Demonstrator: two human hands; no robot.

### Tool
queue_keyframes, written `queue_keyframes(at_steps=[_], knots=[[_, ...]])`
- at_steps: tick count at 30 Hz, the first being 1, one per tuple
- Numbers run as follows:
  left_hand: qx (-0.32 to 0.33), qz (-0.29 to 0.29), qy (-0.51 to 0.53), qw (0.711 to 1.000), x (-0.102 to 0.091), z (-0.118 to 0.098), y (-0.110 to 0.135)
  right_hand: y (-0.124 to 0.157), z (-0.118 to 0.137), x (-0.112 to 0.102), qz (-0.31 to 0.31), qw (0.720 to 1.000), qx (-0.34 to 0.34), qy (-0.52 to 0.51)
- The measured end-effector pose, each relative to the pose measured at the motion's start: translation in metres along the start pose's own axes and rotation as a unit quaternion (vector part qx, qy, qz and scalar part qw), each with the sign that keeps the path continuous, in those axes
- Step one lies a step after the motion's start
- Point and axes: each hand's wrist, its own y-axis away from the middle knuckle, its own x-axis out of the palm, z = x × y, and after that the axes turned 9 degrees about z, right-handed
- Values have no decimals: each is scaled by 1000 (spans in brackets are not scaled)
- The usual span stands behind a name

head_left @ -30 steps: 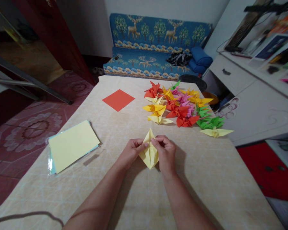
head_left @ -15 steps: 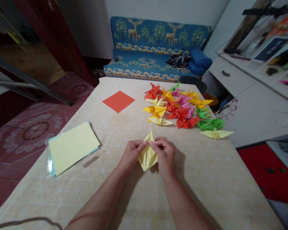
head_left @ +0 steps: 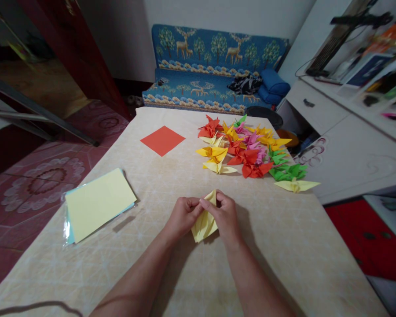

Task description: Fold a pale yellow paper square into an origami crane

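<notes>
Near the middle of the table, a partly folded sheet of yellow origami paper (head_left: 204, 226) is pinched between both my hands. My left hand (head_left: 185, 215) grips its upper left edge with thumb and fingers. My right hand (head_left: 225, 214) holds the upper right side, its thumb lying across the paper close to the left thumb. The paper's lower part fans out below the thumbs and shows crease lines; its top point sticks up between my hands. Fingers behind the paper are partly hidden.
Several folded paper cranes (head_left: 247, 152) in red, yellow, pink and green crowd the far right of the table (head_left: 171, 273). A flat red paper square (head_left: 163, 141) lies at the far left. Yellow and blue sheets (head_left: 100, 204) in a clear wrapper lie nearer left.
The yellow paper has turned slightly, its top point tilting right. Both thumbs have come together, and my right thumb now crosses further over the paper.
</notes>
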Motion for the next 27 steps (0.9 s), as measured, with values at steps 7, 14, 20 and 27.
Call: queue_keyframes(at_steps=[7,14,20,27], knots=[[-10,34,-26,999,4,-2,0,4,1,0,-28,998,19,-50],[-18,47,-11,999,5,-5,2,6,0,3,-85,995,-5,-45],[-34,50,-22,998,4,-4,3,1,6,-1,-164,984,-49,-46],[-83,6,79,993,0,-9,2,-5,4,-10,-57,992,-7,-115]])
